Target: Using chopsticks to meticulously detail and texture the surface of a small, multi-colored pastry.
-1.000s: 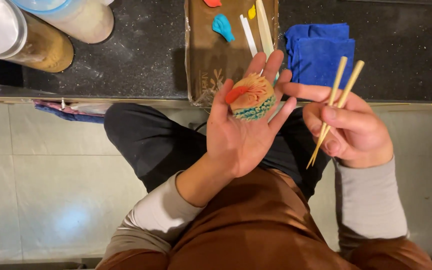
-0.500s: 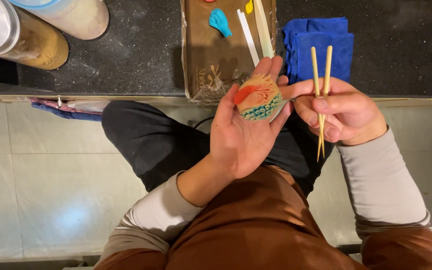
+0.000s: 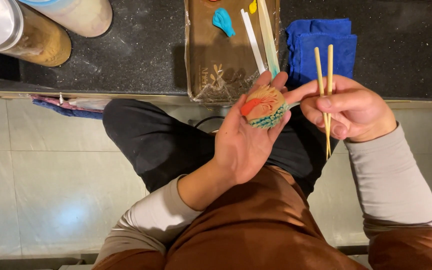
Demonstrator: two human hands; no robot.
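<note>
The left hand (image 3: 246, 145) lies palm up, fingers spread, a dough ball (image 3: 263, 106) resting on its fingertips at 1 o'clock from the palm. At 3 o'clock, the right hand (image 3: 353, 110) clamps two sticks (image 3: 324, 85), forefinger touching the ball.

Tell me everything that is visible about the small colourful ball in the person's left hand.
The colourful ball is a small rounded lump that looks like soft modelling dough. Its top is tan-orange with fine scored lines, a red-orange patch lies on its left side, and a fringe of teal and blue runs along its lower edge. It rests on the fingers of the open left hand, palm up, just in front of the counter edge. The forefinger of the right hand, which holds two thin wooden sticks, reaches its right side.
</note>
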